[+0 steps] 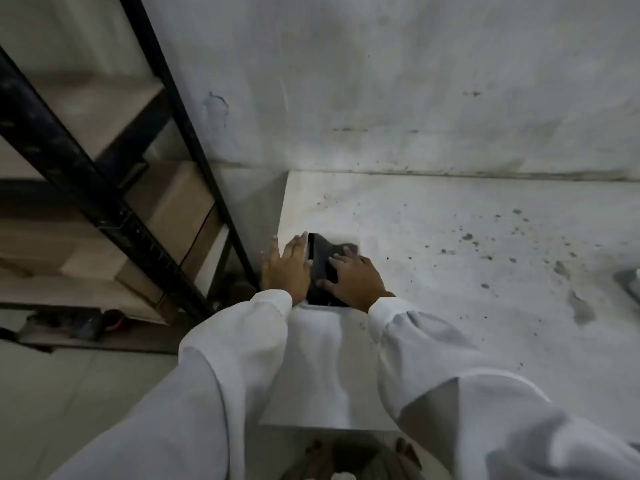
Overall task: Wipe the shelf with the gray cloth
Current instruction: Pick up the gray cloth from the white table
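A dark gray cloth [321, 261] lies folded near the left edge of a white, dusty shelf top [450, 271]. My right hand [355, 278] presses flat on the cloth's right side, fingers spread. Beside the cloth, my left hand [285, 268] rests flat on the shelf's left edge, its thumb side touching the cloth. Both arms wear white sleeves. The cloth's near end is hidden under my hands.
Dark specks and smudges are scattered over the shelf's right part [519, 244]. A black metal rack [114, 202] with wooden boards and cardboard boxes stands close on the left. A stained white wall [415, 81] backs the shelf. A grey object [628, 282] shows at the right edge.
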